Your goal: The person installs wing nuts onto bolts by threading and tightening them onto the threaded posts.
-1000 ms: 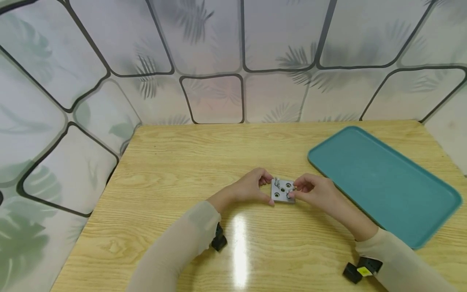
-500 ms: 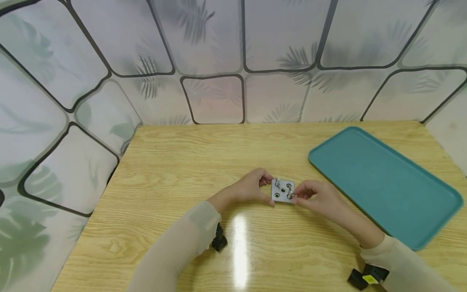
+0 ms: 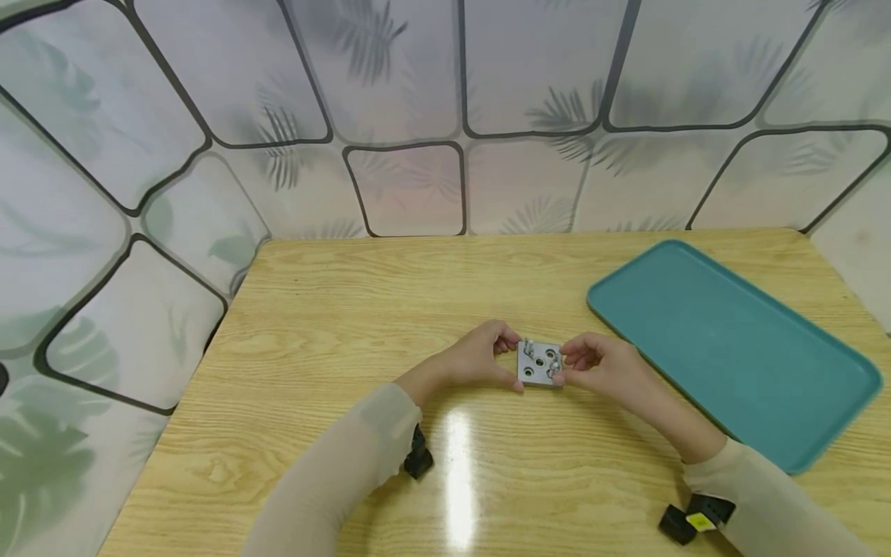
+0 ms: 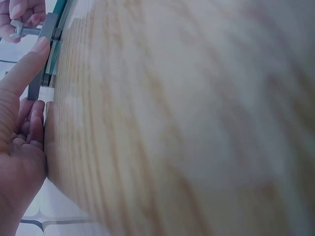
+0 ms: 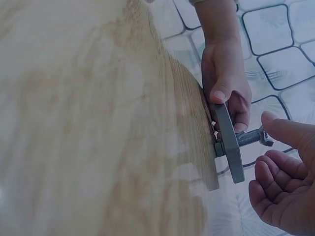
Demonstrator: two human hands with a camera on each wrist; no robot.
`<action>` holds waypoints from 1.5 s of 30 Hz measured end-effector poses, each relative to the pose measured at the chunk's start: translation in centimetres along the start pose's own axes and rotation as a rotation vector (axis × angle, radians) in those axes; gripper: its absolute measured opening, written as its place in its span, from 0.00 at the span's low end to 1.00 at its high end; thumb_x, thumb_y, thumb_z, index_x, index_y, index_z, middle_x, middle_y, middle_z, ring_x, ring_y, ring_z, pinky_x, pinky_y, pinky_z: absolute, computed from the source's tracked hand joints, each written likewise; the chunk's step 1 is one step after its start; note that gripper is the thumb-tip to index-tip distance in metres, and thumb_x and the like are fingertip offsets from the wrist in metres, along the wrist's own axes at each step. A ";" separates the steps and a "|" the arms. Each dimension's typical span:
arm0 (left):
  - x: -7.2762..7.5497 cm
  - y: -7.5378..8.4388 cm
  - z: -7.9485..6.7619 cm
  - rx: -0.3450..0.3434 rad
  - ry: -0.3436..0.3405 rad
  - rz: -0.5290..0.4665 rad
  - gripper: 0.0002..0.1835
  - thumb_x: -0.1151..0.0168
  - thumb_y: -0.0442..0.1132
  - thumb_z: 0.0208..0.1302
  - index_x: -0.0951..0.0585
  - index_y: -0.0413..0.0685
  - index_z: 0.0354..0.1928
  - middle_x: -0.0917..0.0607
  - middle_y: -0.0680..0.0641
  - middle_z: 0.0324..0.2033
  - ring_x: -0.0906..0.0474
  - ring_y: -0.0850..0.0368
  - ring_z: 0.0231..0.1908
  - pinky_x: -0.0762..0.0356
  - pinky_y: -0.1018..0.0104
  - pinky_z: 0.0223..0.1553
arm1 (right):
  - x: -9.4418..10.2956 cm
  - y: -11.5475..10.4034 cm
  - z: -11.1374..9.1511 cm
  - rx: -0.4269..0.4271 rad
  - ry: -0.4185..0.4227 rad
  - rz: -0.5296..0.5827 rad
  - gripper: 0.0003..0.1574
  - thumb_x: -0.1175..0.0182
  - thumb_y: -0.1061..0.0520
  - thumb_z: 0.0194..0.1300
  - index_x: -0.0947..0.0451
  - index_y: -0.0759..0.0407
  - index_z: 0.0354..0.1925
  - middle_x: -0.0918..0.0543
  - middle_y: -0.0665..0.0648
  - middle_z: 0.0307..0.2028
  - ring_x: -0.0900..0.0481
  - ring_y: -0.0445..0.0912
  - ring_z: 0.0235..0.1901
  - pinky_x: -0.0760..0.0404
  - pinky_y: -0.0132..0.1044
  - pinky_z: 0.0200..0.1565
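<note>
Plate of grey metal (image 3: 539,378) low over the middle of the wooden table (image 3: 348,309), with nuts (image 5: 219,148) on its underside. Impossible to say from these views: resting on the table or lifted slightly. Grasped at its left side by the left hand (image 3: 479,358), thumb at the near corner, fingers at the far one. Opposite, the right hand (image 3: 607,367), thumb at the wings of a bolt (image 5: 250,137), other fingers bent just below; cannot tell between a closed pinch and a loosened one. Bolt standing through the plate near its right edge, wings well clear of the face (plenty of bare thread, from the right wrist's side). Second winged bolt (image 3: 529,349) at the far left corner, just beside the left fingertips.

Judging by the hands, midway through turning the right-hand bolt: left hand as clamp, right hand as driver. Direction, in or out, not readable here. For the next move, probably a fresh hold on both wings, then another short twist, with the plate steadied against spin. Worth watching: the nut below, liable to turn along. Beyond the right forearm, apart from the plate, a teal tray (image 3: 738,348).
</note>
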State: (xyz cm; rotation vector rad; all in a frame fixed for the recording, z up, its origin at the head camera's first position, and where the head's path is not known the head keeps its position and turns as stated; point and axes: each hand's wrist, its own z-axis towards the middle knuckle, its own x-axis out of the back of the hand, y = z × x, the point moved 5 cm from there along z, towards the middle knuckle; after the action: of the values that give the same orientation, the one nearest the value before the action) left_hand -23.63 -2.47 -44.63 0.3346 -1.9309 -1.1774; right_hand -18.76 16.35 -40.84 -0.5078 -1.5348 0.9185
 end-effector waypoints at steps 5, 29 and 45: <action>0.1 0.0 0.0 0.000 -0.003 0.006 0.37 0.21 0.44 0.40 0.28 0.45 0.53 0.27 0.52 0.44 0.33 0.60 0.45 0.32 0.71 0.49 | -0.2 -0.3 0.4 0.019 -0.003 -0.001 0.20 0.27 0.55 0.49 0.20 0.64 0.39 0.18 0.54 0.29 0.24 0.41 0.28 0.24 0.31 0.30; 0.3 -0.1 0.1 0.008 0.023 -0.032 0.37 0.20 0.41 0.39 0.28 0.43 0.53 0.26 0.51 0.42 0.32 0.60 0.43 0.31 0.70 0.48 | -0.1 -0.1 -0.4 0.108 -0.013 0.003 0.05 0.32 0.62 0.54 0.19 0.58 0.32 0.20 0.49 0.24 0.26 0.37 0.25 0.27 0.31 0.26; 0.2 -0.1 0.1 -0.001 0.011 -0.023 0.37 0.20 0.42 0.40 0.28 0.43 0.53 0.27 0.51 0.43 0.32 0.60 0.44 0.31 0.70 0.48 | -0.5 -0.1 0.5 0.107 -0.012 -0.008 0.19 0.28 0.57 0.52 0.20 0.64 0.40 0.18 0.54 0.32 0.23 0.40 0.31 0.24 0.32 0.31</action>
State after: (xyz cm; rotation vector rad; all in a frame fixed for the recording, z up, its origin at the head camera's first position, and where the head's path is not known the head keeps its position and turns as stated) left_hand -23.79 -2.58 -44.62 0.3631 -1.9217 -1.1886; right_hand -19.13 15.82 -41.07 -0.4195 -1.4885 0.9930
